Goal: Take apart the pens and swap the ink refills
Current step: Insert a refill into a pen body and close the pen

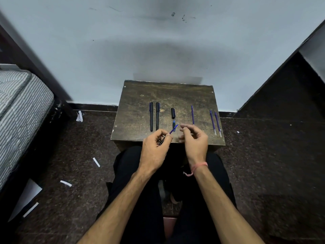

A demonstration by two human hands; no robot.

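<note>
My left hand (154,147) grips a black pen barrel (161,141) over the near edge of a small dark wooden table (202,95); a blue refill (173,129) sticks out of the barrel toward the right. My right hand (193,138) hovers just right of the refill's tip, fingers loosely curled, holding nothing that I can see. On the table lie two capped black pens (154,116) side by side at the left, a black cap (173,113), a small blue piece (174,124), one loose blue refill (192,115), and two more refills (215,122) near the right edge.
The table stands against a pale wall (158,41). A striped mattress (21,110) is at the left. Paper scraps (96,162) lie on the dark speckled floor (263,155). My knees in black trousers (140,173) are under the table's near edge.
</note>
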